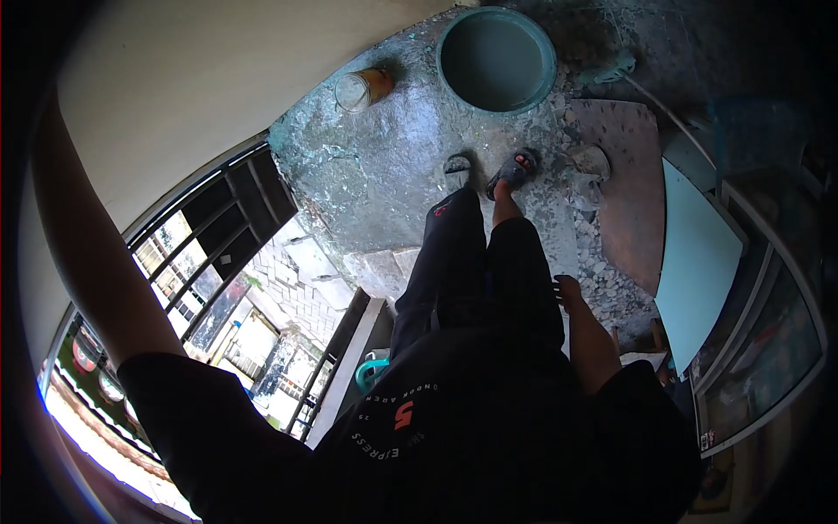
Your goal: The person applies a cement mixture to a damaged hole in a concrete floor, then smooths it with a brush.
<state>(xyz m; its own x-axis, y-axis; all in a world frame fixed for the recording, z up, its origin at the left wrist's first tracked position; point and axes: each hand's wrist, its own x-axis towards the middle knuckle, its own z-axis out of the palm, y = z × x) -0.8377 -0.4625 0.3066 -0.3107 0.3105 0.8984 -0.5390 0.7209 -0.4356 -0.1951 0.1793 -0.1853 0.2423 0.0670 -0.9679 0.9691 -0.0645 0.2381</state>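
Observation:
My right hand (568, 293) hangs beside my right thigh. Its fingers show slightly apart near the dark shorts (522, 271), and I see nothing in them. Up the left edge stretches my left arm (96, 244), raised along the pale wall (201, 79); its hand lies beyond the visible picture. Dark sandals (513, 173) are on my feet, which stand on the wet grey floor (375, 166).
Ahead stands a round green tub (497, 61) of greyish liquid. A yellowish can (362, 89) is near the wall. To the right are a brown board (624, 192), rubble (602, 262), a long-handled tool (668, 109) and a light blue panel (698, 253). A barred window (205, 253) is left.

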